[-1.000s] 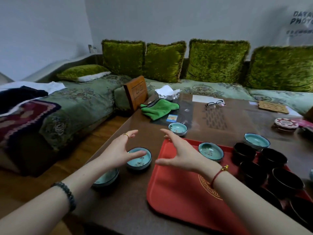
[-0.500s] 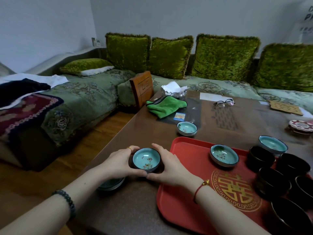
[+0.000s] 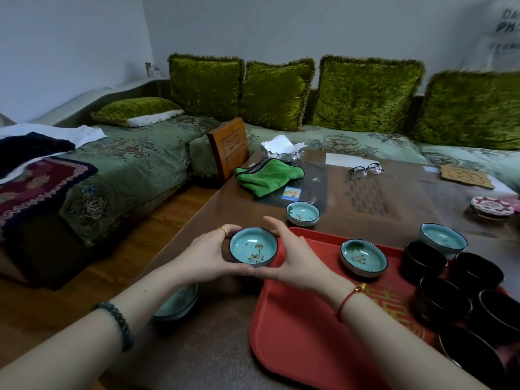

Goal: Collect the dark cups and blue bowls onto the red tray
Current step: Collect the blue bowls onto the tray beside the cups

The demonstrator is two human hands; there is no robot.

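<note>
Both hands cup a blue bowl (image 3: 253, 246) with a flower painted inside, held just left of the red tray (image 3: 298, 327). My left hand (image 3: 206, 256) grips its left side, my right hand (image 3: 292, 258) its right side. On the tray sit another blue bowl (image 3: 363, 257) and several dark cups (image 3: 441, 301) along its right side. A third blue bowl (image 3: 444, 238) stands at the tray's far edge. A blue bowl (image 3: 302, 213) rests on the table beyond the tray. One more blue bowl (image 3: 177, 305) lies partly hidden under my left forearm.
A green cloth (image 3: 268, 175), crumpled paper (image 3: 281, 149), glasses (image 3: 365, 169), a wooden coaster (image 3: 465, 176) and a patterned round tin (image 3: 492, 207) lie on the brown table (image 3: 374, 204). A wooden chair back (image 3: 229, 147) stands at the table's left corner. Green sofas surround it.
My hands closed around the blue bowl from both sides and lifted it slightly, shifting it toward the tray.
</note>
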